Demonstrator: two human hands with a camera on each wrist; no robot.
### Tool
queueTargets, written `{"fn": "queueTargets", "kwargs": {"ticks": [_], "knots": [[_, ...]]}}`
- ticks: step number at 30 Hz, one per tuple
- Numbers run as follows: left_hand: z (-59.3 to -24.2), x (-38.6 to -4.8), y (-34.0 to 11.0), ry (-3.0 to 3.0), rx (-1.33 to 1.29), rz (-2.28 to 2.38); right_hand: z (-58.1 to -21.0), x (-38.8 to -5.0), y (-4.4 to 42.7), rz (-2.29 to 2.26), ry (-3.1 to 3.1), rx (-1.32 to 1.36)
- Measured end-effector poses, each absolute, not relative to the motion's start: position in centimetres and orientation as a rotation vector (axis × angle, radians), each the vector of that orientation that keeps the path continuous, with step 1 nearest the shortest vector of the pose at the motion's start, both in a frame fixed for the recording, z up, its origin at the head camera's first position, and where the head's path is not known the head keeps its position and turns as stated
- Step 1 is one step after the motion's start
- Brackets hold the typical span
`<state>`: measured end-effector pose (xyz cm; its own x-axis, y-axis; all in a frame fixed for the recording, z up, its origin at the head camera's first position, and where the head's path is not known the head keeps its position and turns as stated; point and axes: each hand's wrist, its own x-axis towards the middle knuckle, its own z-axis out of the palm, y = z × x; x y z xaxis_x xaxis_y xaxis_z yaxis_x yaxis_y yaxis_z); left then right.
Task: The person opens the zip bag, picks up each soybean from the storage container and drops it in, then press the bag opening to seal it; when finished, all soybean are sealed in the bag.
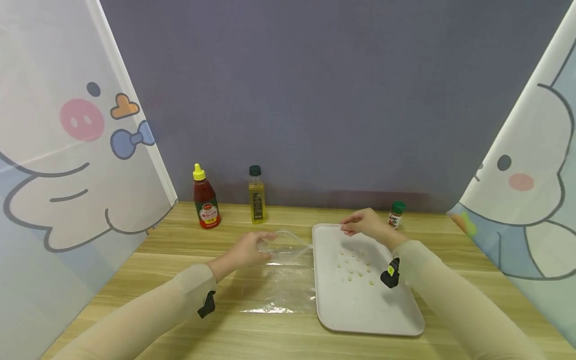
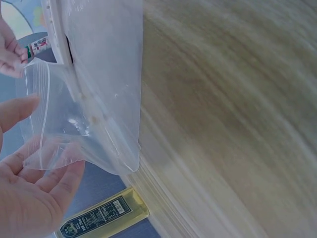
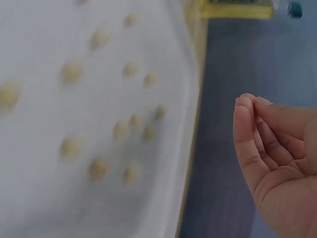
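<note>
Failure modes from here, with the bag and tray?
Zip bag: only the left hand holds its mouth, so it may sag or slip.
Small pale pieces: loose on the tray; a bump might scatter them.
Right hand: pinched fingertips could drop anything tiny; whether they hold a piece isn't clear.

Soft, even indoor light falls across the wooden table (image 1: 225, 337), its source out of view, while white glare streaks the near end of a clear plastic bag (image 1: 279, 290). A faint, soft-edged shadow lies along the right edge of the tray (image 1: 351, 315), below a pale sleeve (image 1: 454, 295). The left wrist view shows wood grain smeared; the dimmer right wrist view renders pellets (image 3: 71, 72) blurred, the right hand (image 3: 280, 153) sharper.
</note>
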<state>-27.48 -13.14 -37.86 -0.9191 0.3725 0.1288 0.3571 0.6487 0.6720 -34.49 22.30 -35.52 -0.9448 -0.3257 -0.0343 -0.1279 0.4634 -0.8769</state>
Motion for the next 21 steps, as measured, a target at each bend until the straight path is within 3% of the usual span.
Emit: {"fn": "queueTargets", "kwargs": {"ticks": [21], "knots": [[-37.0, -27.5, -13.2, 2.823, 0.664, 1.096, -33.2, -32.7, 9.9, -1.434, 2.419, -0.665]]}}
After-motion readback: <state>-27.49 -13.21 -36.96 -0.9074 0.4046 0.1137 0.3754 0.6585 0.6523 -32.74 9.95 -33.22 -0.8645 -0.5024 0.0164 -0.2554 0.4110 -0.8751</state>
